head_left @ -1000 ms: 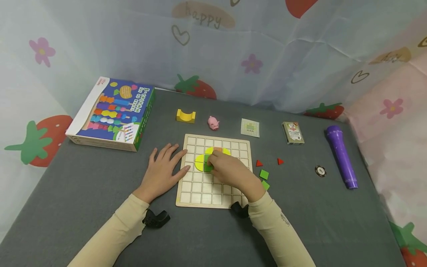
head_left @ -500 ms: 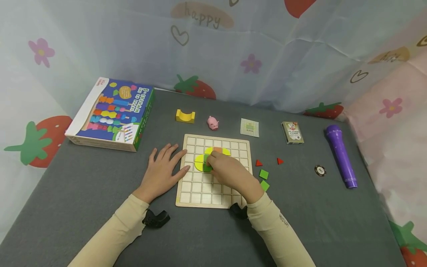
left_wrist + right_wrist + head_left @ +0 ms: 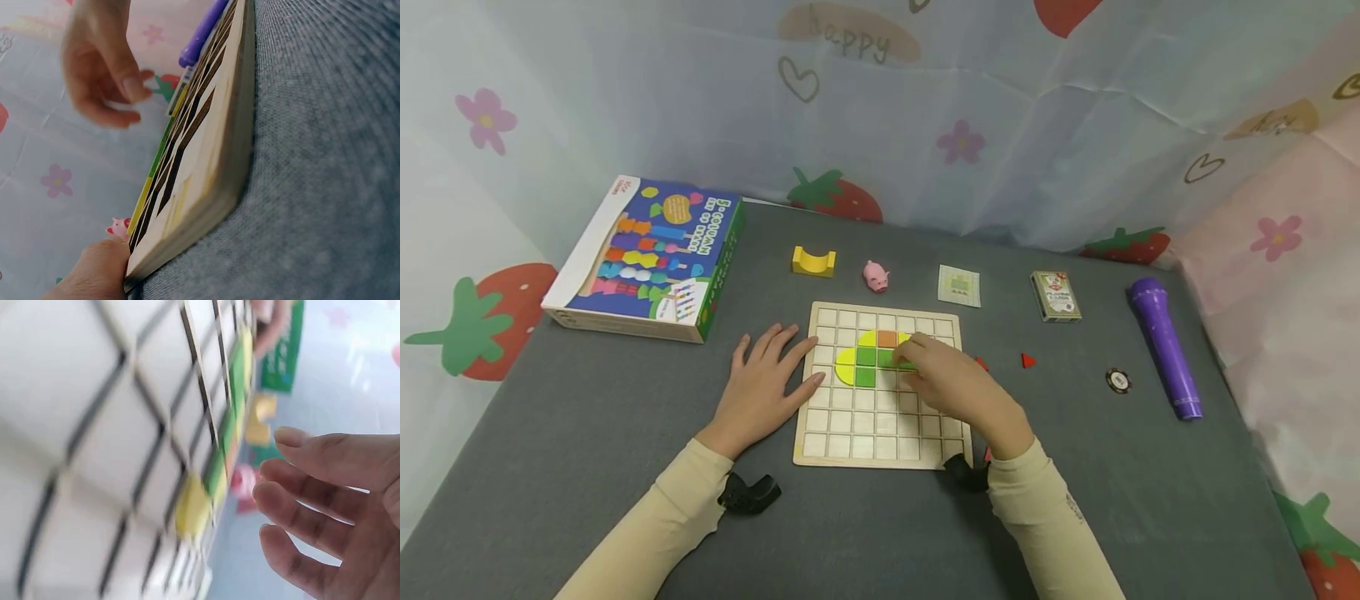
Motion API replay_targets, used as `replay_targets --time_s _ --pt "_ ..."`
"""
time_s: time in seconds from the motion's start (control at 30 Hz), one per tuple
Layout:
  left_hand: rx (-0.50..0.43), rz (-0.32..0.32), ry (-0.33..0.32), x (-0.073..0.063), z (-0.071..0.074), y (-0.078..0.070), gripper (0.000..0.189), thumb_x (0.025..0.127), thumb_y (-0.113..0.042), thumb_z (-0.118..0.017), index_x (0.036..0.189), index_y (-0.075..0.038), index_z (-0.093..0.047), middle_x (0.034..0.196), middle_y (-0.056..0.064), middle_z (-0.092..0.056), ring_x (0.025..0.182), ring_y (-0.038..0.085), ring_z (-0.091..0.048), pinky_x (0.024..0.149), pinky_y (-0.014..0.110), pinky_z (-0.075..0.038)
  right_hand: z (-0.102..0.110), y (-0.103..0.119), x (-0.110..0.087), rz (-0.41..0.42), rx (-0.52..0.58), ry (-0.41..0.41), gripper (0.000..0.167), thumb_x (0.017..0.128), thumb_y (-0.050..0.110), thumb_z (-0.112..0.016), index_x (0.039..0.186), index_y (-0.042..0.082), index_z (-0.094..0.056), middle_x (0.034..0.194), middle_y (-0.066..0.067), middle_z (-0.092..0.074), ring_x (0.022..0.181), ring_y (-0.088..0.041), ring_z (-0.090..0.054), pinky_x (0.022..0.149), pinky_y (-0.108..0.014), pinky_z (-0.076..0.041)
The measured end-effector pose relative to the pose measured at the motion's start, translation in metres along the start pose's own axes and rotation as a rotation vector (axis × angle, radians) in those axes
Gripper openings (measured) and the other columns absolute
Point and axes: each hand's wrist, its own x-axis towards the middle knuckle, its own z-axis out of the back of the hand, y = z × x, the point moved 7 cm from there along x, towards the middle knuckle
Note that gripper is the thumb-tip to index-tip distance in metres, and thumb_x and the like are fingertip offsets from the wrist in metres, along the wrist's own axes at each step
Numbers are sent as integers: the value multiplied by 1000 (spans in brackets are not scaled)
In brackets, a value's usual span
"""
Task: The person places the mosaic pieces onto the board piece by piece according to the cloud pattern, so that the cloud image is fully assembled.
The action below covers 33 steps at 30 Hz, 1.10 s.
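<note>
On the table lies a wooden grid board (image 3: 842, 422), its cells partly filled with flat pieces. Green squares (image 3: 866, 357) fill several cells, with yellow rounded pieces (image 3: 846, 367) at the sides and above. An orange square (image 3: 887, 339) sits in the upper row. My left hand (image 3: 758, 392) rests palm down with fingers spread, its thumb (image 3: 100, 269) at the board's left edge. My right hand (image 3: 958, 387) hovers over the right half of the board. In the right wrist view its fingers (image 3: 300, 503) are loosely bent, apart from the board, with nothing between them.
A yellow arch block (image 3: 813, 262), pink pig (image 3: 876, 276), printed card (image 3: 958, 286) and playing-card box (image 3: 1056, 296) stand behind the board. A toy box (image 3: 647, 258) is at left. Rightward lie a red triangle (image 3: 1028, 360), a round chip (image 3: 1117, 381) and a purple flashlight (image 3: 1167, 348).
My right hand has moved right from the green squares, uncovering more of them and the orange square. Its forearm now hides the loose green squares beside the board. The left hand has stayed put.
</note>
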Motion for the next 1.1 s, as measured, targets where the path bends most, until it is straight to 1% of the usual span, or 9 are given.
replay_targets --time_s 0.1,0.23,0.37,0.43,0.53,0.73,0.93,1.1 --pt "0 -1 -3 0 0 1 61 93 -56 -50 143 -22 -47 150 11 -37 142 32 -25 111 64 -10 12 -21 -16 -59 37 -24 26 89 8 -67 115 6 -62 112 -7 -62 90 -19 -61 78 -35 -52" --pt "-4 -4 -6 -1 0 1 61 92 -56 -51 142 -22 -47 150 11 -38 142 33 -26 111 64 -11 20 -53 -39 -159 74 -34 27 91 9 -65 117 5 -60 115 -10 -61 94 -24 -62 78 -39 -52" --pt "-6 0 0 -1 1 0 61 93 -56 -51 143 -22 -47 150 11 -37 142 33 -25 111 64 -10 21 -80 -57 -263 104 2 29 92 11 -64 119 3 -58 114 -13 -59 99 -28 -60 78 -42 -51" --pt "-5 1 2 0 1 0 61 93 -56 -50 143 -22 -47 150 11 -37 142 33 -25 111 65 -10 20 -89 -64 -287 101 21 30 91 9 -65 119 2 -58 112 -14 -59 99 -29 -60 78 -44 -51" --pt "-7 1 2 0 1 0 61 93 -56 -50 143 -22 -46 150 11 -37 142 33 -25 111 65 -10 15 -96 -70 -288 91 43 32 88 5 -67 119 -1 -58 107 -15 -60 97 -29 -59 78 -45 -50" --pt "-2 -1 -6 -1 0 1 61 93 -56 -50 143 -22 -47 150 11 -37 142 33 -25 111 64 -11 6 -102 -70 -265 75 48 32 86 3 -69 116 -3 -59 101 -13 -61 93 -26 -58 78 -42 -50" --pt "-3 -3 -8 0 0 1 61 93 -56 -50 143 -22 -47 150 11 -38 142 33 -25 111 64 -11 6 -104 -69 -260 41 15 30 86 3 -68 115 -2 -61 103 -14 -61 94 -28 -59 78 -43 -50" --pt "3 -4 -8 0 0 1 61 93 -56 -50 143 -22 -47 150 11 -37 142 33 -26 111 64 -11 4 -108 -68 -274 30 24 32 86 5 -70 116 -1 -61 106 -14 -60 95 -28 -59 79 -44 -50"
